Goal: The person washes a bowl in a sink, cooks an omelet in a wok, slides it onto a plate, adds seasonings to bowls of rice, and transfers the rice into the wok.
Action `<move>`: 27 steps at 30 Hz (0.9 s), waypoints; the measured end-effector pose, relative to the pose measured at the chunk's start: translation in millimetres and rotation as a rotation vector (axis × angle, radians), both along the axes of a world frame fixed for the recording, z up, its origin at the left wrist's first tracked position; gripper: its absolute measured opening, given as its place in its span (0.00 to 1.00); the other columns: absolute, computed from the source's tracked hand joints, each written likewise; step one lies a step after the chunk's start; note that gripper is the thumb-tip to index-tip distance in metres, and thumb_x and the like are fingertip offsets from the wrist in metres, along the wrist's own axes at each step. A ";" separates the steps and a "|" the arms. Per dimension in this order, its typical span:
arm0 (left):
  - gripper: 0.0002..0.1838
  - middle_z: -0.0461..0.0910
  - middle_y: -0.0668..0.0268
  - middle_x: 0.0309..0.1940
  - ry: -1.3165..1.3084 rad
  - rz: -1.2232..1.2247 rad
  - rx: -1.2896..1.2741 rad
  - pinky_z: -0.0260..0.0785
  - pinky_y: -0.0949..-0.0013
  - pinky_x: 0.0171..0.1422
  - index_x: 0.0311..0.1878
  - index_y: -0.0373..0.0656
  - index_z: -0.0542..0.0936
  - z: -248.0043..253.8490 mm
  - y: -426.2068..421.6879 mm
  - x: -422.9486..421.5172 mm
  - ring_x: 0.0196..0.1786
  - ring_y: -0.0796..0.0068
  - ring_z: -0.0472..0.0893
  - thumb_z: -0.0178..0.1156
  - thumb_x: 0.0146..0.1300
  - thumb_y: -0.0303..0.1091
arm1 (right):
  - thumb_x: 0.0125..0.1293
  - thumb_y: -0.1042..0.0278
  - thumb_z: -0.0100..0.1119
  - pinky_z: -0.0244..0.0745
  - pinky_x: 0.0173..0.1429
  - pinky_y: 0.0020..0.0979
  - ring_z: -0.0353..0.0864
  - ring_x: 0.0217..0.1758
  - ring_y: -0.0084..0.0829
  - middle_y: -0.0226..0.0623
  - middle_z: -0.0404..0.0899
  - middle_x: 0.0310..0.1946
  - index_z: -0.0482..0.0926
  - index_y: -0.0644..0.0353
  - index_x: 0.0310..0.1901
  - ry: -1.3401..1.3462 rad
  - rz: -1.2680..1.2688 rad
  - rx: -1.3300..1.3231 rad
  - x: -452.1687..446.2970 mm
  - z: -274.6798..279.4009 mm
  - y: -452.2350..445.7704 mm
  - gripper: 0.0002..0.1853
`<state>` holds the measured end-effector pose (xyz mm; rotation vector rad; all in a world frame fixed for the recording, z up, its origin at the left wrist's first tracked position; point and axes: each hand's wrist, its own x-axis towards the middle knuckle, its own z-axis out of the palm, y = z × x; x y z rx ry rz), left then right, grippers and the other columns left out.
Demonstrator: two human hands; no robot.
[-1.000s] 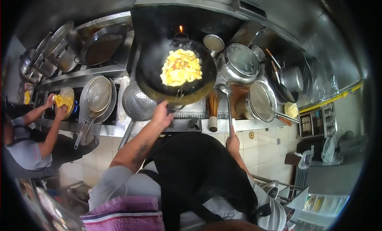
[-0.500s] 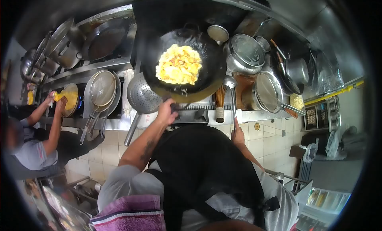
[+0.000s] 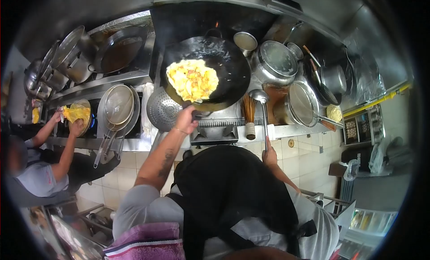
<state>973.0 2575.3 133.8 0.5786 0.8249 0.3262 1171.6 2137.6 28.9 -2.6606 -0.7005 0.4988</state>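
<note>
My left hand [image 3: 185, 121] is closed round the handle of a large black wok [image 3: 235, 76] on the range. In the wok's left half lies a flat mass of cooked egg [image 3: 192, 80], yellow and white with browned bits. My right hand [image 3: 269, 155] grips the long handle of a ladle [image 3: 259, 96]. The ladle's bowl rests or hovers just right of the wok, apart from the egg. Between wok and ladle stands a bamboo wok brush [image 3: 249, 114]. A perforated skimmer [image 3: 162, 110] sits left of the wok, partly behind my forearm.
Strainers [image 3: 118, 105] lie to the left, and another strainer [image 3: 301, 103] sits on a pot at right. A lidded pot [image 3: 277, 58] and a small container [image 3: 245, 41] stand behind. At far left a co-worker's hands [image 3: 76, 126] handle yellow food over a pan. A small flame shows behind the wok.
The wok has tilted and shifted slightly, and the egg has slid left and toward me in it. My right hand still holds the ladle. The co-worker's yellow food has spread out more.
</note>
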 end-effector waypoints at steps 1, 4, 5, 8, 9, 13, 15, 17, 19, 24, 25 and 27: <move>0.08 0.80 0.62 0.28 -0.004 0.049 -0.009 0.56 0.70 0.17 0.37 0.45 0.78 -5.3 -14.2 0.6 0.16 0.74 0.66 0.58 0.72 0.37 | 0.72 0.75 0.52 0.78 0.61 0.56 0.84 0.51 0.62 0.63 0.83 0.47 0.49 0.38 0.89 0.012 0.009 0.002 -1.7 -2.9 1.0 0.46; 0.07 0.79 0.61 0.26 -0.044 0.081 -0.048 0.55 0.71 0.16 0.37 0.44 0.77 -17.3 -44.1 -31.0 0.15 0.73 0.66 0.59 0.70 0.37 | 0.72 0.75 0.52 0.78 0.61 0.56 0.84 0.51 0.62 0.63 0.83 0.47 0.47 0.39 0.89 0.028 0.024 -0.018 -1.1 -3.7 3.2 0.47; 0.06 0.81 0.60 0.28 -0.110 0.039 -0.087 0.56 0.72 0.17 0.38 0.45 0.78 -21.8 -45.2 -50.6 0.16 0.73 0.67 0.60 0.70 0.35 | 0.72 0.75 0.52 0.78 0.61 0.56 0.84 0.51 0.62 0.63 0.82 0.47 0.46 0.39 0.89 0.040 0.032 -0.039 -2.6 -3.2 3.6 0.47; 0.05 0.82 0.60 0.29 -0.054 0.076 -0.145 0.55 0.73 0.15 0.37 0.46 0.78 0.8 -34.6 -92.3 0.14 0.74 0.65 0.59 0.71 0.34 | 0.72 0.75 0.52 0.78 0.61 0.56 0.84 0.51 0.62 0.63 0.82 0.48 0.46 0.39 0.89 0.017 0.046 -0.014 -3.8 -0.5 1.5 0.47; 0.06 0.81 0.60 0.28 -0.017 0.078 -0.125 0.55 0.74 0.15 0.37 0.46 0.78 3.6 -25.6 -99.6 0.14 0.74 0.66 0.59 0.70 0.35 | 0.72 0.75 0.52 0.78 0.61 0.56 0.84 0.51 0.62 0.63 0.82 0.48 0.46 0.39 0.89 0.018 0.038 -0.019 -2.5 -2.7 0.3 0.47; 0.08 0.78 0.65 0.26 0.068 0.074 -0.001 0.55 0.72 0.16 0.35 0.45 0.79 42.7 -1.4 -82.0 0.15 0.76 0.66 0.60 0.71 0.35 | 0.72 0.75 0.53 0.78 0.61 0.56 0.84 0.51 0.62 0.62 0.82 0.48 0.45 0.37 0.89 0.034 -0.021 -0.042 -0.5 -2.5 1.5 0.48; 0.07 0.78 0.65 0.26 0.054 0.059 0.090 0.54 0.71 0.16 0.37 0.43 0.81 34.7 10.0 -60.1 0.15 0.75 0.67 0.60 0.72 0.34 | 0.72 0.75 0.54 0.78 0.62 0.56 0.84 0.52 0.62 0.62 0.83 0.49 0.46 0.37 0.89 0.044 -0.045 -0.051 0.5 -1.5 5.2 0.48; 0.09 0.77 0.65 0.25 0.037 0.024 0.150 0.55 0.71 0.17 0.33 0.44 0.78 13.2 14.1 -34.2 0.15 0.74 0.66 0.59 0.71 0.35 | 0.68 0.77 0.55 0.82 0.59 0.58 0.88 0.49 0.64 0.66 0.86 0.45 0.46 0.34 0.89 0.005 -0.046 0.018 7.5 -6.0 8.2 0.51; 0.09 0.77 0.64 0.24 -0.002 0.057 0.095 0.54 0.71 0.16 0.33 0.45 0.77 13.2 -5.0 -12.9 0.14 0.74 0.66 0.59 0.70 0.36 | 0.68 0.77 0.56 0.82 0.60 0.58 0.88 0.50 0.64 0.65 0.87 0.46 0.45 0.32 0.89 -0.008 -0.029 0.042 13.2 -9.3 13.4 0.52; 0.10 0.80 0.60 0.25 -0.094 0.067 -0.118 0.53 0.72 0.14 0.33 0.44 0.79 -29.5 -39.6 -43.8 0.15 0.74 0.66 0.59 0.70 0.38 | 0.69 0.76 0.57 0.81 0.63 0.57 0.87 0.54 0.64 0.65 0.86 0.51 0.45 0.27 0.89 0.047 -0.061 0.026 19.7 -11.3 20.9 0.52; 0.11 0.81 0.60 0.26 -0.115 0.067 -0.144 0.53 0.72 0.14 0.33 0.44 0.79 -12.2 -40.9 -59.6 0.15 0.73 0.66 0.59 0.69 0.39 | 0.69 0.76 0.57 0.81 0.63 0.57 0.87 0.54 0.64 0.65 0.86 0.51 0.45 0.27 0.89 0.044 -0.065 0.027 21.4 -10.8 23.1 0.52; 0.11 0.81 0.59 0.25 -0.089 0.070 -0.194 0.53 0.73 0.14 0.31 0.44 0.79 13.8 -32.6 -80.7 0.15 0.74 0.66 0.59 0.69 0.39 | 0.69 0.76 0.57 0.81 0.64 0.56 0.87 0.56 0.64 0.66 0.86 0.52 0.44 0.28 0.89 0.061 -0.040 0.025 17.8 -4.9 22.2 0.52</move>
